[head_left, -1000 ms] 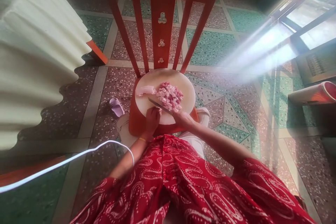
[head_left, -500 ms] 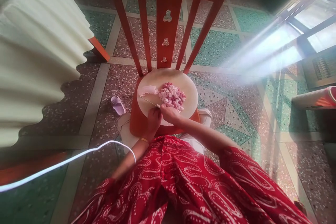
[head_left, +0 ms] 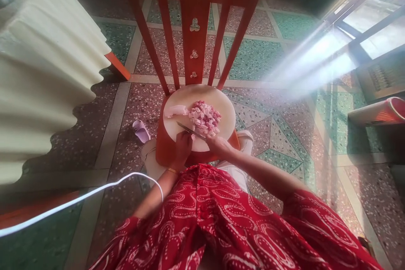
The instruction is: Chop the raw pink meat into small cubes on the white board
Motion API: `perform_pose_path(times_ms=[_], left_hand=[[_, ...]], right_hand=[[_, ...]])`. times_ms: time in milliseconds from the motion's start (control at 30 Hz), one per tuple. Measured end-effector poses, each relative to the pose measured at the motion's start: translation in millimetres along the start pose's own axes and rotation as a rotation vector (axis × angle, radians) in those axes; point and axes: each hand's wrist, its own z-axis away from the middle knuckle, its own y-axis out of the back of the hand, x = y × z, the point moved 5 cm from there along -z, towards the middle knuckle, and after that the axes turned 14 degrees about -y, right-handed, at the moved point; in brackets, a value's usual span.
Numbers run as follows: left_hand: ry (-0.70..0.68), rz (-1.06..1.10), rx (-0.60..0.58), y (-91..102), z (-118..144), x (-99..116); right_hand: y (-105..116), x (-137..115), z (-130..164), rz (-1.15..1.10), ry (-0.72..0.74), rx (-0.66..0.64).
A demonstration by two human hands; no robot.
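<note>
A round cutting board (head_left: 227,112) lies on the seat of a red wooden chair. My right hand (head_left: 219,146) is closed around the handle of a knife (head_left: 191,130), whose blade points left across the near part of the board. Close to the blade, my left hand (head_left: 183,145) rests at the board's near edge with its fingers curled. Whatever those fingers hold is hidden or too small to make out. Beyond the knife sits a heap of diced raw meat (head_left: 205,116). A pale uncut strip of meat (head_left: 176,111) lies left of the heap.
The chair's slatted back (head_left: 195,42) rises behind the board. A cream pleated cloth (head_left: 47,76) hangs at the left, and a white cable (head_left: 95,187) crosses near my left forearm. One lilac slipper (head_left: 141,130) is on the terrazzo floor. A light-coloured bin-like object (head_left: 376,110) lies at the right.
My right hand has moved right and slightly toward me, drawing the knife along with it. More of the blade shows now. My left hand has stayed nearly in place.
</note>
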Motion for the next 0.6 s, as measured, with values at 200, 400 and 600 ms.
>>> perform_pose_path(times_ms=[200, 400, 600], left_hand=[[-0.031, 0.02, -0.014, -4.4, -3, -2], [-0.056, -0.038, 0.026, -7.7, 0, -5], [-0.046, 0.037, 0.061, -0.5, 3, -1]], right_hand=[[7, -40, -37, 0.017, 0.067, 0.04], [7, -38, -36, 0.033, 0.102, 0.078], [-1, 19, -11, 0.057, -0.019, 0.082]])
